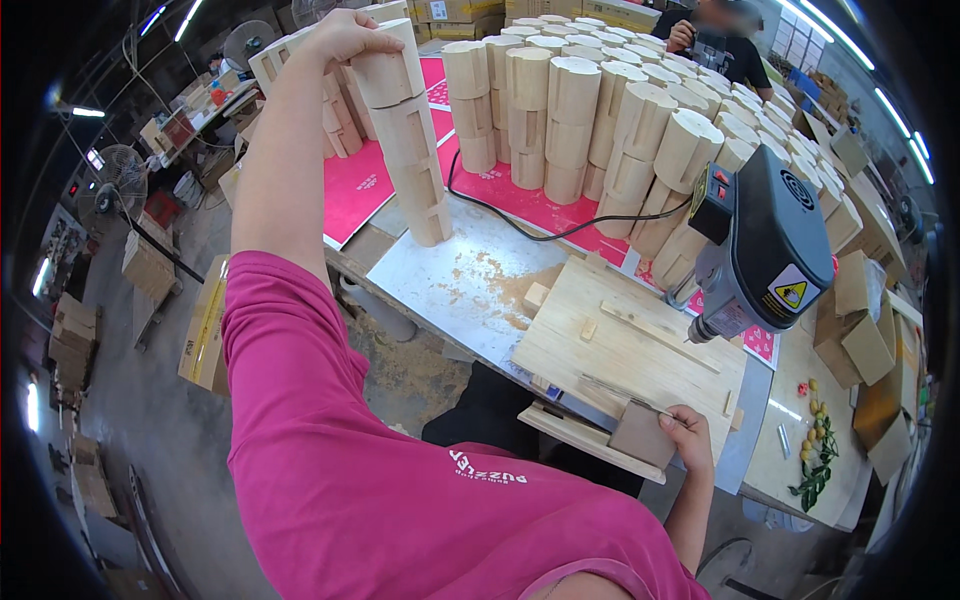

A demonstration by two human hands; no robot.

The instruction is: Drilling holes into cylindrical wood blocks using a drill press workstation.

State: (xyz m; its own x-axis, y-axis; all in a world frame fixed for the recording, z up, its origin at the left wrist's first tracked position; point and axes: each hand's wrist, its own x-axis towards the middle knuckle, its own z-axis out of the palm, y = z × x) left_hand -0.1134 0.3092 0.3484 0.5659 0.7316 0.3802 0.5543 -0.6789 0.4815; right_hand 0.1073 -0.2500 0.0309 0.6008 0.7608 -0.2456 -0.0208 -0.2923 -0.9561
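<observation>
My left hand (352, 38) reaches far out and grips the top wooden block (390, 72) of a tall upright stack. Below it, more rounded, slotted blocks (418, 185) stand one on another, the lowest on a pale metal sheet (410, 265). Down at the right, my right hand (688, 438) is closed at the edge of a flat grey-brown rectangular piece (643, 436), its thumb against it; the other fingers are partly hidden. That piece lies at the near edge of a wooden board jig (560, 345) with thin strips fixed on it. A bench drill (770, 250) stands over the board.
Many stacked wooden blocks (575, 120) crowd the pink sheet (365, 190) behind. A black cable (560, 235) runs to the drill. Sawdust (490, 285) covers part of the metal. Fruit with leaves (820, 450) and open cartons (855, 320) are at right. Another person (725, 45) is opposite.
</observation>
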